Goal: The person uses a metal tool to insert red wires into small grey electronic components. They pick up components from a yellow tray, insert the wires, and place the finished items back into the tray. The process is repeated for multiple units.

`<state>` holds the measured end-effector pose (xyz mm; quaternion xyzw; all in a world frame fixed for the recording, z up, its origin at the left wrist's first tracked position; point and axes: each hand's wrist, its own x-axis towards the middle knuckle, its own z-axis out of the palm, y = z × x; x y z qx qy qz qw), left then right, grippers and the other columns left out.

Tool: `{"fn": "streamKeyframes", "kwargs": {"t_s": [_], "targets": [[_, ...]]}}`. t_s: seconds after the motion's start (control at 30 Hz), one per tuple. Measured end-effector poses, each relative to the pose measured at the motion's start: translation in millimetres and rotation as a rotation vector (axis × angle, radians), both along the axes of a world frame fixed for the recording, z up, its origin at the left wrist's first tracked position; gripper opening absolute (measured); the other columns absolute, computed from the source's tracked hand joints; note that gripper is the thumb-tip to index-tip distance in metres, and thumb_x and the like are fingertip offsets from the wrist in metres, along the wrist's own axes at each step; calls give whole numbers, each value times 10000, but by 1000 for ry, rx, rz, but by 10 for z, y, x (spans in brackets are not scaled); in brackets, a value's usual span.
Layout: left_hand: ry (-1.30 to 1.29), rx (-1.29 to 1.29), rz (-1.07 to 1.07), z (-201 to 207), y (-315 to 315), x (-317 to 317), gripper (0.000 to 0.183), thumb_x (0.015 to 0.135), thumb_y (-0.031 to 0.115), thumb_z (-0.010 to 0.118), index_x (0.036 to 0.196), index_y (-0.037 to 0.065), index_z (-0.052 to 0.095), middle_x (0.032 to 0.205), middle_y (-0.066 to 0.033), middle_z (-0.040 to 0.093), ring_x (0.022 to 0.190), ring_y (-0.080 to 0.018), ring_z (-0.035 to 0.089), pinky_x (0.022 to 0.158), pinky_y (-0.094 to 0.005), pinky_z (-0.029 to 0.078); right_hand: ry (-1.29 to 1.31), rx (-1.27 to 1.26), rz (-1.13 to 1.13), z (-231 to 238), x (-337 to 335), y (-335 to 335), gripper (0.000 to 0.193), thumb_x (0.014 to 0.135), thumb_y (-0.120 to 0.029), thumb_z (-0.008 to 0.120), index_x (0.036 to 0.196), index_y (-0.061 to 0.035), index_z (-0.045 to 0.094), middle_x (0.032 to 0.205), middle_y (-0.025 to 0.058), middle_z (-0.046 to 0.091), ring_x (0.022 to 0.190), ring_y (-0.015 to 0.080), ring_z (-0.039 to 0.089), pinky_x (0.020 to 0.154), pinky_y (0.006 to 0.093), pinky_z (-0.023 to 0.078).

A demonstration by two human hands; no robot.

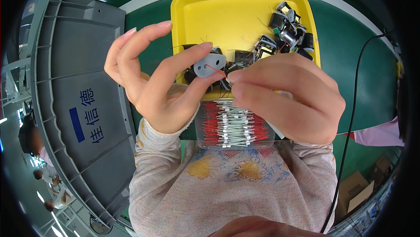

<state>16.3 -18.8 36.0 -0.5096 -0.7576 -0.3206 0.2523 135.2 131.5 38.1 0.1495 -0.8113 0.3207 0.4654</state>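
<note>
My left hand (153, 75) pinches a small grey plastic piece with two holes (209, 64) between thumb and forefinger, held up over the yellow tray (205, 18). My right hand (288, 99) is closed on a thin red wire (215, 69) whose end lies across the grey piece, next to one hole. Below both hands sits a clear plastic box (234, 127) full of red wires with white sleeves.
Several small black coil parts with copper leads (286, 31) lie in the tray's right half. A grey plastic crate lid (83, 88) stands at the left. A black cable (354, 106) runs down the green table at the right. People work far left.
</note>
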Motion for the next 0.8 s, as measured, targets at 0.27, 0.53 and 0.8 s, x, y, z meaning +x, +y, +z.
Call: {"fn": "streamKeyframes", "kwargs": {"t_s": [0.27, 0.53, 0.8], "targets": [[15, 12, -16, 7, -8, -13, 357, 447, 171, 734, 801, 136, 718, 1118, -52, 554, 1115, -250, 409, 890, -387, 322, -42, -26, 32, 30, 5, 6, 244, 533, -58, 683, 763, 11, 639, 759, 127, 636, 628, 220, 620, 530, 270, 503], [13, 33, -17, 4, 0, -5, 370, 424, 115, 714, 794, 133, 718, 1114, -52, 554, 1115, -252, 410, 891, -380, 326, 0, -15, 3, 18, -12, 11, 231, 542, -52, 676, 761, 11, 637, 757, 128, 637, 624, 220, 619, 531, 273, 503], [12, 11, -8, 11, -12, 10, 351, 445, 118, 713, 795, 137, 719, 1117, -49, 549, 1123, -253, 398, 898, -379, 325, -17, 2, 8, 30, 16, 15, 241, 543, -47, 678, 775, 7, 641, 777, 128, 636, 629, 212, 615, 529, 273, 501]]}}
